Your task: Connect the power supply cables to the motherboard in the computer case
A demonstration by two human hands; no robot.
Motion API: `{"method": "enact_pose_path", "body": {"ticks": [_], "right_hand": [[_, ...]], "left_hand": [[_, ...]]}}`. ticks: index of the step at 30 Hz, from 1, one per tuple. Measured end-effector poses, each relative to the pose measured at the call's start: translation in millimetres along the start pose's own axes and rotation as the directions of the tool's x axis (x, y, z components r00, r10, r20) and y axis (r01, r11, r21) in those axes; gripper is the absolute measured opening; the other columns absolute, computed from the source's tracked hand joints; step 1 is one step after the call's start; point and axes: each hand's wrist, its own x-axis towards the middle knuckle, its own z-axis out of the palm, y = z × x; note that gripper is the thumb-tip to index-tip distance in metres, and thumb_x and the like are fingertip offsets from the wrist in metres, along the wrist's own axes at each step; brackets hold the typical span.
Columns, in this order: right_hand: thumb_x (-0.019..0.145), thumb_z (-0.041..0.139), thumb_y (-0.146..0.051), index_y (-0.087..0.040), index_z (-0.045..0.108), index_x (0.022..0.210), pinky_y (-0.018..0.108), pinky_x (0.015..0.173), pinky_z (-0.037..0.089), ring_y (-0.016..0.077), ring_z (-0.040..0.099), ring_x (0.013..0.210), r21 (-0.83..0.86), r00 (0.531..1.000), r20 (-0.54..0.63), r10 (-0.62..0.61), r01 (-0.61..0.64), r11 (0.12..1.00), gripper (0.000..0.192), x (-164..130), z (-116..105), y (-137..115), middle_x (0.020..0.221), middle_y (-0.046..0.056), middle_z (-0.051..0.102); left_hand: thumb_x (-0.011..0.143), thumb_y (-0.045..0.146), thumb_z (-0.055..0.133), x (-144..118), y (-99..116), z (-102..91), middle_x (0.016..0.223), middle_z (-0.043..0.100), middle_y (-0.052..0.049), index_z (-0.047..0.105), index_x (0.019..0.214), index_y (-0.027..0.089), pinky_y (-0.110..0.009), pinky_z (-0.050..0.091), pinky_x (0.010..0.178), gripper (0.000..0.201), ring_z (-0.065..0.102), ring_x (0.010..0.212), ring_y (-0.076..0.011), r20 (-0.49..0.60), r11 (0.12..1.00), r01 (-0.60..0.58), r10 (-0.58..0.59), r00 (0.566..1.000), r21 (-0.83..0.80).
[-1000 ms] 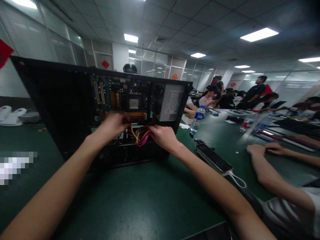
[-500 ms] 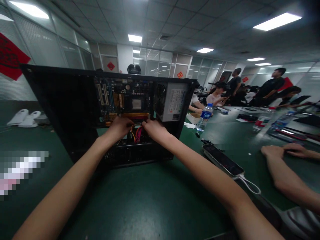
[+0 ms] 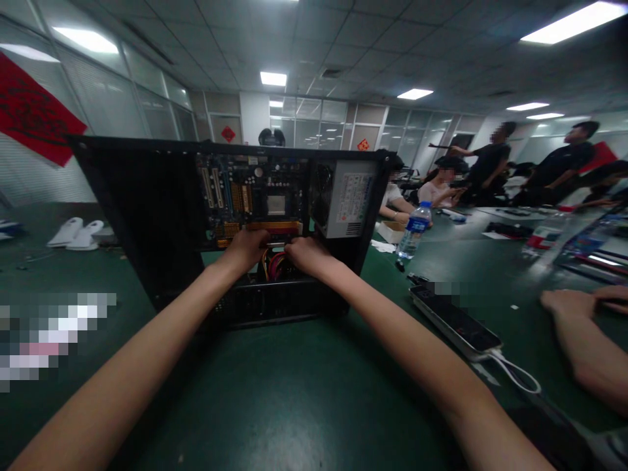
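Observation:
An open black computer case point(image 3: 142, 216) stands on the table, its motherboard point(image 3: 255, 176) facing me. Low on the board, beside the orange and red memory slots point(image 3: 282, 229), a thin strip that looks like a memory stick point(image 3: 277, 245) spans the space between my hands. At its left end are the closed fingers of my left hand point(image 3: 249, 248); my right hand point(image 3: 309, 254) pinches near the right end. My fingers hide most of the strip, and I cannot tell whether it sits in a slot. Red, yellow and purple cables point(image 3: 275, 265) hang just below.
A silver power supply point(image 3: 348, 199) fills the case's upper right. To the right lie a phone point(image 3: 461, 320) with a white cable, a water bottle point(image 3: 415, 229) and another person's hand point(image 3: 569, 304). White slippers point(image 3: 76, 234) lie at left.
The whole view has shifted, so the case and surroundings appear farther right. My hands stay at the same spot on the board, the fingers barely moved.

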Motion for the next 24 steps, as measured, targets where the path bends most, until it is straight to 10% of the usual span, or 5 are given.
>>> {"method": "enact_pose_path", "body": {"ticks": [24], "right_hand": [[0.102, 0.046, -0.027, -0.015, 0.071, 0.116, 0.029, 0.08, 0.052, 0.0251, 0.07, 0.099, 0.064, 0.999, -0.035, -0.027, 0.029, 0.998, 0.031, -3.2, -1.4, 3.6, 0.111, 0.013, 0.07]], "left_hand": [[0.08, 0.011, 0.053, 4.3, 2.0, -7.8, 0.095, 0.077, -0.019, 0.081, 0.087, 0.016, -0.041, 0.053, 0.087, 0.03, 0.072, 0.094, -0.0331, 0.109, 0.999, -0.034, 0.033, 0.994, 0.004]]}}
